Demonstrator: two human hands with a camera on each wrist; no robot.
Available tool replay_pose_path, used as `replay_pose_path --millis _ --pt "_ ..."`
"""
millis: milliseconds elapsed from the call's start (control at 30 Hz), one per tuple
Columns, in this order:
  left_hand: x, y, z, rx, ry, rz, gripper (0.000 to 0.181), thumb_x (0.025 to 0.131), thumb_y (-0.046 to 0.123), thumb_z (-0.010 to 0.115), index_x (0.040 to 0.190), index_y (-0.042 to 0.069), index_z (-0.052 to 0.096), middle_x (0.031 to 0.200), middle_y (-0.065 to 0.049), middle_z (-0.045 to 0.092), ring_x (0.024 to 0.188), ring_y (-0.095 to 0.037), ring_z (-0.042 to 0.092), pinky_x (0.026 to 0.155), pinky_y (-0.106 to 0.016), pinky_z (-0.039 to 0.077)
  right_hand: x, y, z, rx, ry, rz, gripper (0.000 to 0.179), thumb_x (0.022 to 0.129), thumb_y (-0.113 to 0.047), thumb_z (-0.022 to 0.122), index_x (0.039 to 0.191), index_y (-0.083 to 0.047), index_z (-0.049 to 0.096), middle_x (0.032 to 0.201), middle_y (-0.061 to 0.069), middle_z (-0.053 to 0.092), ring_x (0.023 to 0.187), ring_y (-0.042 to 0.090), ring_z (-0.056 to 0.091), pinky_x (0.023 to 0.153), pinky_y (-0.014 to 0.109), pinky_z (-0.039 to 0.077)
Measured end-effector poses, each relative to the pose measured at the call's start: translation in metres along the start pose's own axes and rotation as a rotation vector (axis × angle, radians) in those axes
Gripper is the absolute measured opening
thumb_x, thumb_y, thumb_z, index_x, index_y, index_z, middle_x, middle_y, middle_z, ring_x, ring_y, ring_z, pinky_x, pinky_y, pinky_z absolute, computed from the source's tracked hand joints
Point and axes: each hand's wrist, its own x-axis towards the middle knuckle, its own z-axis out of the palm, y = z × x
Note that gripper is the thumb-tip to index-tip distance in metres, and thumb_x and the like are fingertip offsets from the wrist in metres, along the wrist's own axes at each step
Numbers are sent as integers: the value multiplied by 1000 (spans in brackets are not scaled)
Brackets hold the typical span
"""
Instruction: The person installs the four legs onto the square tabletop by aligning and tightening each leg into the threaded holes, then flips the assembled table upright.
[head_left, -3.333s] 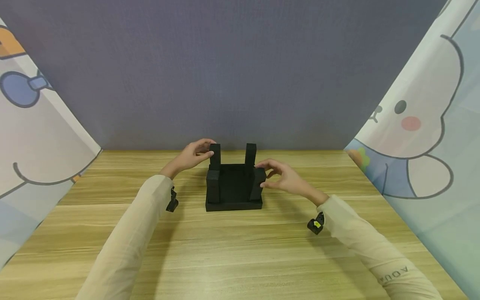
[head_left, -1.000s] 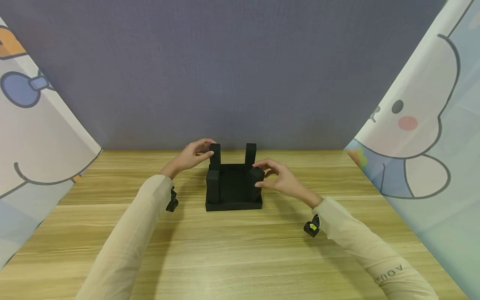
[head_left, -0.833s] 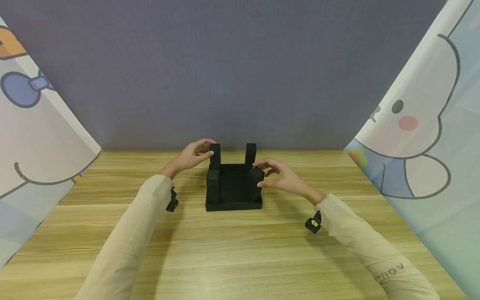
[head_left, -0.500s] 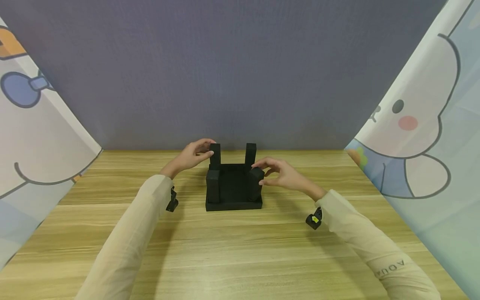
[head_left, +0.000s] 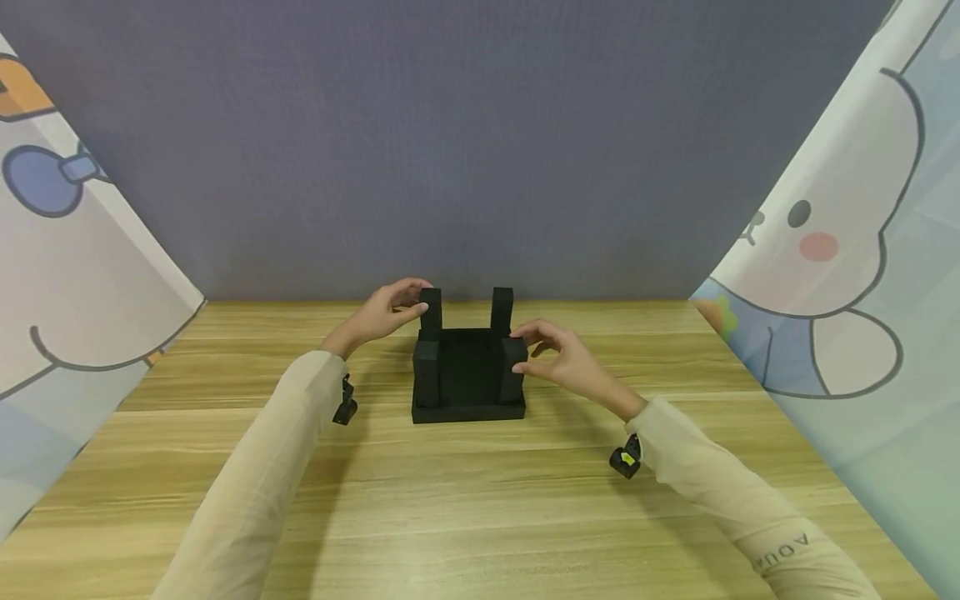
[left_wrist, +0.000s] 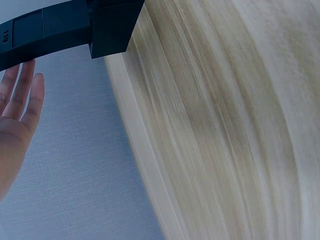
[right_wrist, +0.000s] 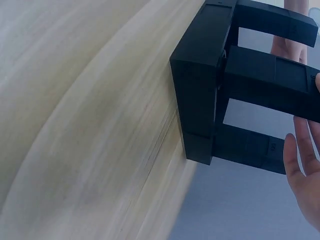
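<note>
A square black base [head_left: 467, 367] with an upright block-like leg at each corner stands on the table, like a small upturned stool. My left hand [head_left: 386, 310] pinches the back left leg [head_left: 432, 313] near its top, thumb on the near side. My right hand [head_left: 561, 357] holds the front right leg [head_left: 512, 379] between thumb and fingers, close to its top. The front left leg [head_left: 427, 379] and back right leg [head_left: 502, 310] stand untouched. In the left wrist view, fingers [left_wrist: 34, 100] show beside a leg [left_wrist: 55, 27] bearing small characters. The right wrist view shows the base's side [right_wrist: 195, 100].
The wood-grain table [head_left: 465, 508] spreads in front of the base and to both sides. A grey fabric wall [head_left: 465, 150] rises close behind. Cartoon-printed sheets flank the left [head_left: 90, 275] and right [head_left: 847, 275]. A small black camera [head_left: 626, 458] sits on the right wrist.
The front right leg leaned outward at first, then stood twisted with a corner toward the viewer. Now it stands square to the base. My right hand shifted slightly with it; my left stayed put.
</note>
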Motion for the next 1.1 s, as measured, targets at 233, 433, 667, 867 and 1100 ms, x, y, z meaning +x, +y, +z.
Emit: replay_pose_path --millis 233,433,667,867,1100 --pt "1 0 0 13 -1 -6 40 94 27 51 132 15 44 127 -13 51 117 -29 50 97 -49 41 3 13 -3 -46 -38 -55 46 73 1 74 115 4 55 115 21 57 96 28 57 79 51 48" --pt "1 3 0 -20 -7 -17 40 94 17 51 132 8 43 128 -20 49 119 -36 48 98 -53 38 11 28 -12 -72 -134 -79 51 73 -9 76 119 -4 55 119 12 58 102 21 57 80 44 50" --pt "0 3 0 5 -6 -15 40 94 26 52 132 15 44 129 -14 50 119 -30 49 98 -50 40 13 28 -15 -68 -157 -55 46 74 -9 76 117 -6 58 114 10 60 96 18 57 79 42 51" --pt "-1 2 0 2 -3 0 40 93 29 52 131 17 44 128 -12 51 119 -29 49 97 -50 40 5 15 -7 -90 -65 -71 45 71 0 75 113 3 58 110 19 60 87 31 59 76 48 50" --pt "0 1 0 2 -7 -12 40 94 29 52 131 17 44 126 -13 52 117 -29 51 97 -50 40 -2 -6 -4 -93 -9 -66 44 70 3 75 110 6 57 108 21 59 85 33 59 76 51 49"
